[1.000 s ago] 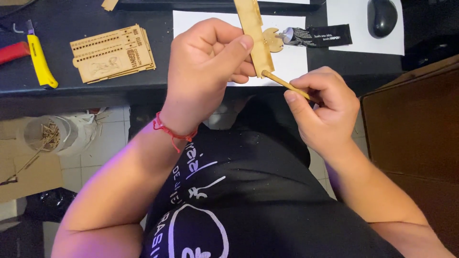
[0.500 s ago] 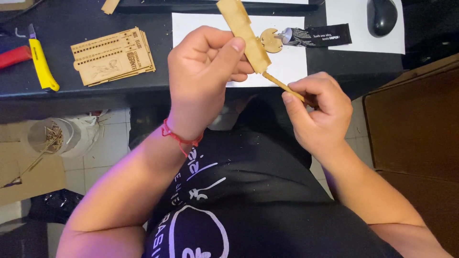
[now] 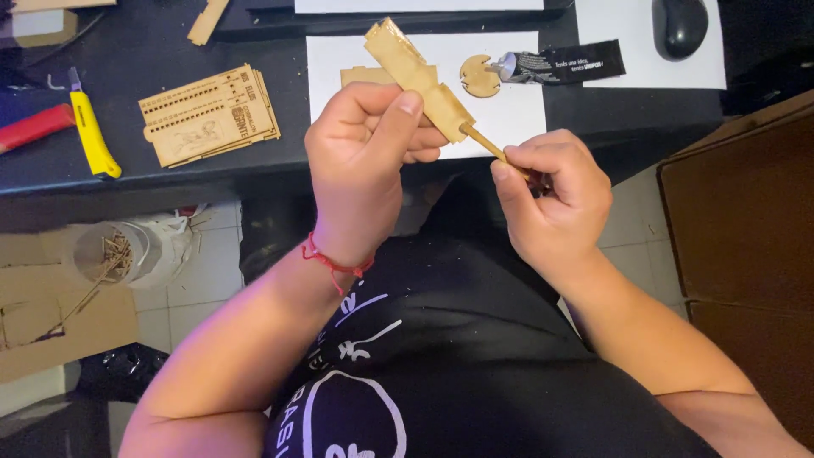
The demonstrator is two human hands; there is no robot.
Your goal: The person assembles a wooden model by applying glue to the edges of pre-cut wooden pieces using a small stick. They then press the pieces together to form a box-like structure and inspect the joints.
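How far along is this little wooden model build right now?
Done: a long wooden assembly is put together. In hand: left hand grips it while right hand pinches a thin stick at its end. Left: round piece, flat piece and uncut sheets lie loose.

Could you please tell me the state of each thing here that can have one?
left hand: grip shut on wooden strip
right hand: grip shut on thin stick
glue tube: lying flat on the desk
yellow utility knife: lying unused
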